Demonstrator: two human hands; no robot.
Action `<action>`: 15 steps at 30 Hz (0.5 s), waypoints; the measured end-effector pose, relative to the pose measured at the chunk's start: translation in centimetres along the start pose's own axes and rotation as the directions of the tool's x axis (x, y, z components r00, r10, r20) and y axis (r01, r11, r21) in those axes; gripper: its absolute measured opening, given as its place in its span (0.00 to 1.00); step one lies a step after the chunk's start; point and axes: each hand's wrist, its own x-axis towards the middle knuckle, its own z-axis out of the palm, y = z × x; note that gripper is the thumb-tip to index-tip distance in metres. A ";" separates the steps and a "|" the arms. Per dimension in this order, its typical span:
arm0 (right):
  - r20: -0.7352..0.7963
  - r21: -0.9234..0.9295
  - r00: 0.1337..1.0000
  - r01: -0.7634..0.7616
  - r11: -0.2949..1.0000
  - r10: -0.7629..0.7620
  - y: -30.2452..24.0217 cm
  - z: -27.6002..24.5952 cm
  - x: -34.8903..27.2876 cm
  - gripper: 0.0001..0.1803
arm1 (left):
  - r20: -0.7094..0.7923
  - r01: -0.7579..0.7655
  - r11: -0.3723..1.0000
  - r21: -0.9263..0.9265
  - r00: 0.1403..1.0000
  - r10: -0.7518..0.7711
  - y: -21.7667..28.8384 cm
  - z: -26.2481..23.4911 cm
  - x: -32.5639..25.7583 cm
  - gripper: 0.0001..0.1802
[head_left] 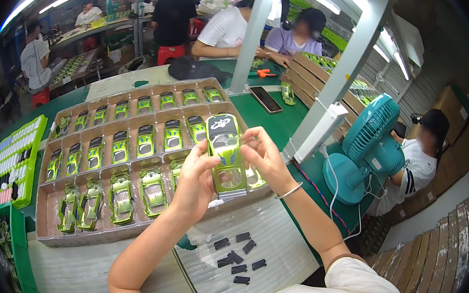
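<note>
A green toy car body [225,153] with a black, white-marked end panel is held up in front of me, above the near edge of the cardboard tray. My left hand [194,180] grips its left side, thumb across the front. On its other side, my right hand [264,158] has bent fingers and thumb at the car's edge. Below my hands, several small black plastic pieces [235,257] lie scattered on a pale foam sheet [276,238]. The divided cardboard tray [91,235] holds rows of similar green car bodies [153,191].
At the right stand a teal fan [368,140] with trailing cables and a grey metal post [319,100]. A phone [265,99] and orange-handled pliers [262,73] lie on the green table. A bright green rack [18,160] of parts stands left. Other people work behind and at the right.
</note>
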 end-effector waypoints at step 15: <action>-0.090 -0.557 0.952 0.197 0.807 -0.294 -0.4 0.8 2.9 0.11 | -0.074 -0.056 0.998 -0.005 0.996 0.056 0.8 -0.6 1.5 0.20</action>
